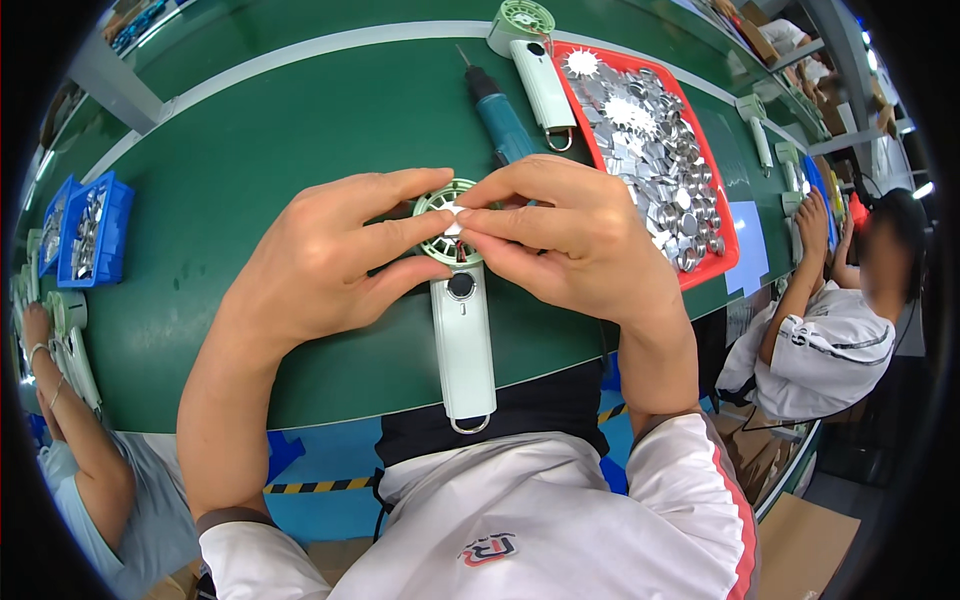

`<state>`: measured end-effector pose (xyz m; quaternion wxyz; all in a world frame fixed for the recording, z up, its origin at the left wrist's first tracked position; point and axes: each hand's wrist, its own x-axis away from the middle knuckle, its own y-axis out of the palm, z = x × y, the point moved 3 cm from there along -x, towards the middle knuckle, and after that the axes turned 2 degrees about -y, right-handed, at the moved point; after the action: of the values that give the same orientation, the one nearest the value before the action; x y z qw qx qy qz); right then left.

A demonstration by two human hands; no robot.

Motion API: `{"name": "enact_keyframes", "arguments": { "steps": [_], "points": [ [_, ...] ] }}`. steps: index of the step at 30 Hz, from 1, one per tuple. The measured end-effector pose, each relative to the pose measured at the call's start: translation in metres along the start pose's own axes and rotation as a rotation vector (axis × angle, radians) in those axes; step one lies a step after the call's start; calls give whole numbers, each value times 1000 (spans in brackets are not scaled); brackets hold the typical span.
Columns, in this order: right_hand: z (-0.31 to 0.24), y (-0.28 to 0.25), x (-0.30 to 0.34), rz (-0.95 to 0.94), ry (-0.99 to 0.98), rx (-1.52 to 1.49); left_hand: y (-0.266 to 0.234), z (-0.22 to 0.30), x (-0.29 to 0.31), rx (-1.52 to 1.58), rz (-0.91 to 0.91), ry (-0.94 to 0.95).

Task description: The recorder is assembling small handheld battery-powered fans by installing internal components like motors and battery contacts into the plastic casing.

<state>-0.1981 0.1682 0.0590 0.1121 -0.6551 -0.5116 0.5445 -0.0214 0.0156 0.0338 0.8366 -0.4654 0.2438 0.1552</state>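
A handheld fan with a pale green round head and a white handle (464, 350) lies in front of me, its handle reaching over the table's near edge. My left hand (335, 245) grips the fan head from the left, thumb and fingers around its rim. From the other side, my right hand (575, 230) is closed over the hub. Its fingertips press on a small whitish, shiny piece (453, 213) at the hub's centre, which they partly hide. A round black button sits at the top of the handle, and a metal loop at its bottom end.
Beyond my right hand lies a teal electric screwdriver (500, 115). Another fan (542, 85) rests by a red tray (727, 235) heaped with silvery metal parts. Blue bins (122, 230) of parts stand at the left. Co-workers sit on both sides, a person (830, 340) at right.
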Motion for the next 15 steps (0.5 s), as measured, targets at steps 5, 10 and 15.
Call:
{"name": "enact_keyframes", "arguments": {
  "steps": [5,10,15],
  "points": [
    [8,-3,3,2,18,-53,-1,4,-4,8,-19,-10],
    [9,-4,3,1,13,-85,-2,7,-6,6,6,-6],
    [5,-3,2,-3,42,-90,-4,8,-8,26,-11,-19]
  ]
}}
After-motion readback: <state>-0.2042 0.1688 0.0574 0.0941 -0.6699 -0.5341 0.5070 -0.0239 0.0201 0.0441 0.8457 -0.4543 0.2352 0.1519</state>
